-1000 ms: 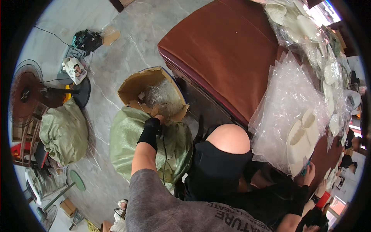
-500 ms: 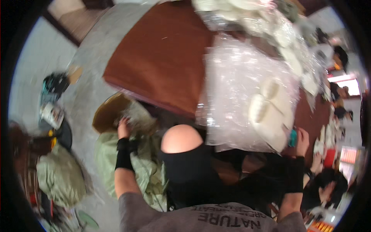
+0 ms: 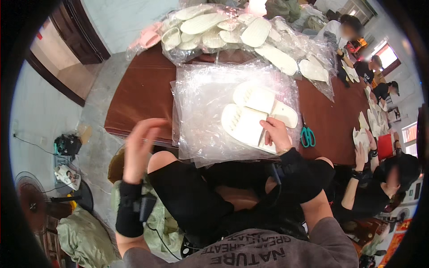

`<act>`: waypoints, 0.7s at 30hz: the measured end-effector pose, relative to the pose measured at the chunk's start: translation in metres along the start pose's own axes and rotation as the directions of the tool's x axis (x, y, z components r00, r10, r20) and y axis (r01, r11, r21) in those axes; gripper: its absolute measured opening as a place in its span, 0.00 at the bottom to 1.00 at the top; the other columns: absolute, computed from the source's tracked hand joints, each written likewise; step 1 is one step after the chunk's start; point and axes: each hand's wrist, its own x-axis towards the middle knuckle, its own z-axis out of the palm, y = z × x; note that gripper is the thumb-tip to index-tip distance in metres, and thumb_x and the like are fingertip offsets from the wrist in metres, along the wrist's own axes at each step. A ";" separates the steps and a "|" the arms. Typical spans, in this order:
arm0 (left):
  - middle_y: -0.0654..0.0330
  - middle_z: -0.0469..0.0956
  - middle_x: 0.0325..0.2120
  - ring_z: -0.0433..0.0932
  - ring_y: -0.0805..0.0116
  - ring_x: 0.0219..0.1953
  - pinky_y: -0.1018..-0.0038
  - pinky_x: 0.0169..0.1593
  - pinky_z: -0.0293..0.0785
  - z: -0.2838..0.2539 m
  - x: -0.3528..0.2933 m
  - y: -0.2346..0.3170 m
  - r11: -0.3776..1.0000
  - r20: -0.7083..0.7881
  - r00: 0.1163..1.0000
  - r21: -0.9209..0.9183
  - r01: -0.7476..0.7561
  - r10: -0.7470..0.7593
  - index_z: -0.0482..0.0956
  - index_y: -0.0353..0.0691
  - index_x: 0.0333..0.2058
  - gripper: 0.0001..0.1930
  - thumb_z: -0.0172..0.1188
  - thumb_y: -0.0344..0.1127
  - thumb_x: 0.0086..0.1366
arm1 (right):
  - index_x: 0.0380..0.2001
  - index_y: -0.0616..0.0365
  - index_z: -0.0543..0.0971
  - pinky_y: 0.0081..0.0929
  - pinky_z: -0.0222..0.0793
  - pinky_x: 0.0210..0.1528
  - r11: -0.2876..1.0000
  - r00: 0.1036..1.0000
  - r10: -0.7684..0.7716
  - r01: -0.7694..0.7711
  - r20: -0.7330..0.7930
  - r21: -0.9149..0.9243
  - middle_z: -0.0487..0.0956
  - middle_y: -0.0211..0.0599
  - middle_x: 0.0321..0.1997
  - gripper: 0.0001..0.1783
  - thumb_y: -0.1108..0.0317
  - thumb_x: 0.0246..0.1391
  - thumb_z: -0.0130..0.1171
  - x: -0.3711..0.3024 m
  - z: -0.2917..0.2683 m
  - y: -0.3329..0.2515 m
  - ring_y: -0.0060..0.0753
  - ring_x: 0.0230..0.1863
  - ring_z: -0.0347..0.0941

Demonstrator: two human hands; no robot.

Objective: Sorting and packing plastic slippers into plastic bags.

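A pair of cream slide slippers [image 3: 245, 126] lies on a stack of clear plastic bags [image 3: 201, 107] on the brown table. My right hand [image 3: 276, 134] is closed on the nearer slipper, thumb and fingers at its strap edge. To the right of the bags, scissors [image 3: 308, 136] with teal handles rest on the tabletop. My left hand [image 3: 142, 145] is raised near the table's front edge, left of the bags. It is slightly blurred, its fingers stretched out and holding nothing I can see.
Bagged cream slippers [image 3: 214, 31] are heaped along the far side, with a pink pair [image 3: 147, 36] at the left end. A co-worker [image 3: 380, 178] handles slippers at the right; others sit farther off. A green sack [image 3: 165, 223] stands below my left arm, and a fan [image 3: 33, 201] at far left.
My left hand has come up from the open sack to the table edge. The right hand has left the scissors and taken hold of a slipper. The view has shifted.
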 end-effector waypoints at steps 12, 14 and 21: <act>0.58 0.57 0.65 0.51 0.49 0.68 0.39 0.64 0.47 0.216 0.063 -0.029 0.864 0.284 0.934 0.389 -0.321 0.219 0.61 0.59 0.63 0.27 0.54 0.42 0.66 | 0.38 0.61 0.73 0.18 0.69 0.23 0.973 0.978 -0.119 0.080 0.172 0.218 0.76 0.32 0.30 0.10 0.64 0.63 0.51 -0.090 -0.072 -0.057 0.22 0.24 0.75; 0.59 0.57 0.65 0.51 0.49 0.68 0.42 0.65 0.45 0.239 0.056 -0.045 0.872 0.262 0.960 0.444 -0.208 0.095 0.60 0.59 0.64 0.27 0.51 0.46 0.66 | 0.34 0.59 0.74 0.23 0.69 0.27 0.928 0.975 -0.177 0.211 0.136 -0.308 0.77 0.34 0.34 0.13 0.59 0.61 0.53 -0.083 -0.105 -0.048 0.28 0.25 0.75; 0.60 0.59 0.65 0.50 0.52 0.69 0.48 0.68 0.42 0.249 0.041 -0.049 0.811 0.188 0.967 0.531 -0.246 0.171 0.58 0.55 0.65 0.29 0.51 0.43 0.66 | 0.23 0.51 0.80 0.36 0.67 0.38 0.066 0.791 -0.410 0.521 0.453 -0.851 0.73 0.34 0.26 0.17 0.50 0.52 0.57 -0.044 -0.163 -0.045 0.41 0.31 0.69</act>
